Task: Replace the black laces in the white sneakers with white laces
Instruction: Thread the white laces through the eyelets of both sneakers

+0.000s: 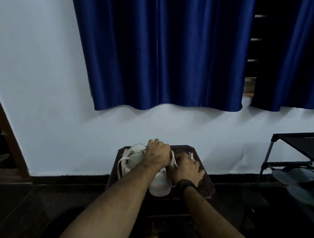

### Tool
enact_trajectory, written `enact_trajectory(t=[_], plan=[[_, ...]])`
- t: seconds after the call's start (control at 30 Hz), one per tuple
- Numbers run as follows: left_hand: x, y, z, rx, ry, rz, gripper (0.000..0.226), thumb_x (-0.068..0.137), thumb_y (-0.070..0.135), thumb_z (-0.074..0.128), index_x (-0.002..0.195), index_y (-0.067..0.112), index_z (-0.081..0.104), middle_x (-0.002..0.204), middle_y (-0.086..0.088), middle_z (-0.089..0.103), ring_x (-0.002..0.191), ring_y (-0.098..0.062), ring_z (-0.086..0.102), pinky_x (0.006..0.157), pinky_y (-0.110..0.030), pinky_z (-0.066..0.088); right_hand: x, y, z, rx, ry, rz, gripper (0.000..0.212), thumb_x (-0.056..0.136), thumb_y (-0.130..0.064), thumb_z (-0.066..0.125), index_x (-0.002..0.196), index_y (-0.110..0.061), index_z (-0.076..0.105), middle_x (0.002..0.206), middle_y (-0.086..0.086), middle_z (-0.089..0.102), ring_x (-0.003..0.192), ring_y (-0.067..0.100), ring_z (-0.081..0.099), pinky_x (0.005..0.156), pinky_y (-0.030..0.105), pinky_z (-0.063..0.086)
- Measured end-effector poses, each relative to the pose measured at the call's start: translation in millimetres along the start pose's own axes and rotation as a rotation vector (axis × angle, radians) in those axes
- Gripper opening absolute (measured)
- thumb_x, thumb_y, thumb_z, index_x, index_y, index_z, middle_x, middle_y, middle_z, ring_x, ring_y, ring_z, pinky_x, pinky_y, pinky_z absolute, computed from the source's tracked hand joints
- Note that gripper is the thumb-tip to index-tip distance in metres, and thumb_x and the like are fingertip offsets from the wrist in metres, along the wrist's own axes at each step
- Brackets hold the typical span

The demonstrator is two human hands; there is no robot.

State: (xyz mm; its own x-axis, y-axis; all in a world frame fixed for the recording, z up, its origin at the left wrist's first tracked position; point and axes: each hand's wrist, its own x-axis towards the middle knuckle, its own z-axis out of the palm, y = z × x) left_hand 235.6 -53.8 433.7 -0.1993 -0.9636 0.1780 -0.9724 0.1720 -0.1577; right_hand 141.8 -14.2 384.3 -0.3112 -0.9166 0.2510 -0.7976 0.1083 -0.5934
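Low in the centre of the frame, 2 white sneakers [137, 159] sit side by side on a small dark wooden table [206, 185], and white laces [123, 161] already show on the sneaker to the left; no black lace can be made out in this dim light. This looks like the late stage of the job, threading or snugging up the second shoe. The left hand [158, 154] comes in across the middle, knuckles up, fingers curled down over the top of the sneakers, and appears clamped on them, though the fingertips are hidden. The right hand [185, 168], dark band at the wrist, lies just beside it, fingers bent at the lacing area; whether it pinches a lace, nobody can tell from here. Next move, likely: steady the shoe, draw the lace ends even and tighten.
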Motion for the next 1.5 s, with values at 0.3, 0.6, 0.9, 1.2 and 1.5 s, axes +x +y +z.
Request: enact_trajectory(t=[0.3,0.6,0.9,1.2,1.5], plan=[[2,-29,-9,-0.37,0.223,-0.19,0.024,0.092,0.012,0.05,0.103,0.015,0.071,0.111,-0.008,0.07,0.102,-0.031,0.065,0.088,-0.038,0.053,-2,0,3,-0.076,-0.009,0.018,0.064,0.079,-0.065,0.063,0.127,-0.026,0.048,0.142,0.003,0.046,0.134,0.025,0.036,0.103,0.046,0.03],[-31,-98,-79,-0.339,0.553,-0.228,0.017,0.096,0.021,0.055,0.093,0.015,0.072,0.099,-0.005,0.069,0.092,-0.031,0.062,0.069,-0.033,0.04,-3,-8,-2,0.034,-0.088,0.222,0.083,0.065,-0.076,0.068,0.129,-0.026,0.05,0.139,0.003,0.051,0.131,0.026,0.044,0.103,0.047,0.035],[-41,-105,-64,-0.693,0.301,-0.416,0.021,0.086,0.024,0.053,0.081,0.027,0.073,0.105,0.006,0.071,0.093,-0.024,0.066,0.086,-0.039,0.055,-1,-27,-25,0.543,-0.105,0.344,0.022,0.085,-0.031,0.069,0.097,-0.013,0.072,0.099,0.011,0.068,0.104,0.029,0.065,0.087,0.03,0.049],[-27,-97,-72,-0.953,0.251,-0.439,0.017,0.076,0.029,0.067,0.063,0.021,0.071,0.086,0.001,0.072,0.08,-0.026,0.07,0.082,-0.043,0.059,35,-42,-62,1.309,-0.336,0.378,0.024,0.09,0.005,0.057,0.112,-0.006,0.057,0.088,0.014,0.063,0.068,0.022,0.068,0.062,0.033,0.06],[-29,-92,-97,-1.074,0.332,-0.446,0.02,0.086,0.013,0.066,0.068,0.019,0.071,0.078,-0.007,0.068,0.067,-0.023,0.062,0.065,-0.026,0.049,3,-16,-34,0.399,-0.092,0.131,0.027,0.079,-0.026,0.072,0.101,-0.011,0.067,0.106,0.011,0.067,0.104,0.028,0.062,0.091,0.036,0.052]])
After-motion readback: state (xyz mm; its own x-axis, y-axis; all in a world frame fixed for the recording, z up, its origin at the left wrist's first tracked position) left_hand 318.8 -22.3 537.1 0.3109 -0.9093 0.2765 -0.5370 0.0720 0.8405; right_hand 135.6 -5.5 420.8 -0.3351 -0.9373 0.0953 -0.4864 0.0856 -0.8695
